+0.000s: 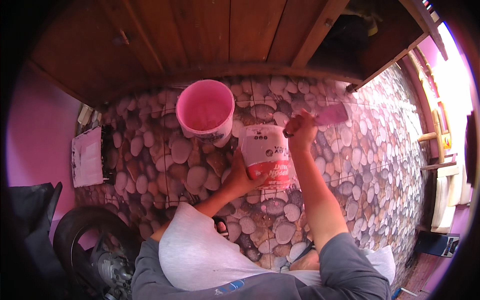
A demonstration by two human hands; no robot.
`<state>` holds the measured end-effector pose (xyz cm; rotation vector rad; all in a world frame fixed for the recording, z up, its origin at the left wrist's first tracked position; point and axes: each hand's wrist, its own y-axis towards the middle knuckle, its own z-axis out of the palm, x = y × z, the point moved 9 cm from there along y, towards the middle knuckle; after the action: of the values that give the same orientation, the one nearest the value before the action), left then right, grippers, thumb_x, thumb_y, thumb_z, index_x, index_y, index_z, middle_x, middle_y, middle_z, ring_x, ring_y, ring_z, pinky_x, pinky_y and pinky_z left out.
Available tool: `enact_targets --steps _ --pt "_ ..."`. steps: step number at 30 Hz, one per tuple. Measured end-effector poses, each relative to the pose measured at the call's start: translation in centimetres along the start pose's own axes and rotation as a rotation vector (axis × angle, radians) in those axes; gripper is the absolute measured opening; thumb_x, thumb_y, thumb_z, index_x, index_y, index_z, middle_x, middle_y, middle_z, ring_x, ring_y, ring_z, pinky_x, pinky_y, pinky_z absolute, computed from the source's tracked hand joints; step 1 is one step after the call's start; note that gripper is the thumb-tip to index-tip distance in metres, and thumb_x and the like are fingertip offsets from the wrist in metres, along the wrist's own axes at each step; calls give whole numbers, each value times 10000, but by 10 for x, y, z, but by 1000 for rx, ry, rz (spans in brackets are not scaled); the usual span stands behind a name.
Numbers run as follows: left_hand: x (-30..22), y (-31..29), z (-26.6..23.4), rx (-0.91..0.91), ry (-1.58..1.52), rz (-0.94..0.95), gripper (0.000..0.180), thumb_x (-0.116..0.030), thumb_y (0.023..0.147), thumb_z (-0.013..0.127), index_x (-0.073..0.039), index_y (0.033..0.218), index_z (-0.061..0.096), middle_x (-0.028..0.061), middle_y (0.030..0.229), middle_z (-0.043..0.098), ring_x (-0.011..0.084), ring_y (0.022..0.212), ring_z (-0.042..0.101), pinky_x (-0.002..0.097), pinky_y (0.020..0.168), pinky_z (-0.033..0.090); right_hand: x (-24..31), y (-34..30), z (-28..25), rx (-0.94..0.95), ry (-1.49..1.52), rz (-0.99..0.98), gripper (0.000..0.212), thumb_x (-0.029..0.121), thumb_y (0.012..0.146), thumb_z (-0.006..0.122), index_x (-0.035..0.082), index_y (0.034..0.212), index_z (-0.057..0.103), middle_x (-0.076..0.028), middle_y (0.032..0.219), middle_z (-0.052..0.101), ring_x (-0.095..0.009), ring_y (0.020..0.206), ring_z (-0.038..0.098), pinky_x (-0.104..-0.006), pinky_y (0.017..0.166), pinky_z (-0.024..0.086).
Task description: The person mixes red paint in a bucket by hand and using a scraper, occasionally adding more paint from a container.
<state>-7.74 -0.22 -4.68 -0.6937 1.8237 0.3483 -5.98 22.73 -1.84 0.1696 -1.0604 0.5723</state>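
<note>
My left hand is wrapped around the lower left side of a white and red paint bucket, steadying it on the floor before me. The bucket's label appears upside down, and its opening cannot be made out. In my right hand, closed above the bucket's far right edge, is a scraper with a broad pinkish blade pointing right. A second bucket, white outside with a pink-looking inside, stands upright beyond the first, to the left.
A wooden cabinet spans the far side. Pebble-patterned floor lies underneath. To the left are a paint-smeared white panel and a motorcycle wheel. Wooden furniture stands by the bright opening at right.
</note>
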Motion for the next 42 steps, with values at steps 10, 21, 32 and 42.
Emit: enact_targets --steps 10,21,32,42 --pt "40 16 -13 84 325 19 1215 -500 815 722 89 1488 -99 330 1538 105 429 1448 176 457 1169 213 -23 -38 -14 -8 252 118 368 214 916 578 146 645 339 33 548 289 -108 464 284 -295 456 252" --pt "19 16 -15 -2 358 -67 1398 -682 653 765 41 1506 -74 401 1510 57 527 1420 152 520 1149 240 224 -31 150 501 165 -468 389 397 987 426 104 732 427 -6 513 267 -165 438 323 -348 431 297" --pt "-1 22 -38 -85 440 -17 1253 -536 663 800 140 1458 106 364 1442 247 494 1348 309 506 1120 300 -20 -25 16 49 115 49 308 182 919 586 129 679 400 54 578 331 -66 468 286 -272 437 223" --pt "21 16 -27 35 232 -128 1245 -435 728 824 110 1479 -6 294 1473 257 364 1387 306 434 1137 280 -22 -51 -32 -40 114 90 406 246 917 573 139 626 311 24 540 273 -120 478 286 -308 484 268"
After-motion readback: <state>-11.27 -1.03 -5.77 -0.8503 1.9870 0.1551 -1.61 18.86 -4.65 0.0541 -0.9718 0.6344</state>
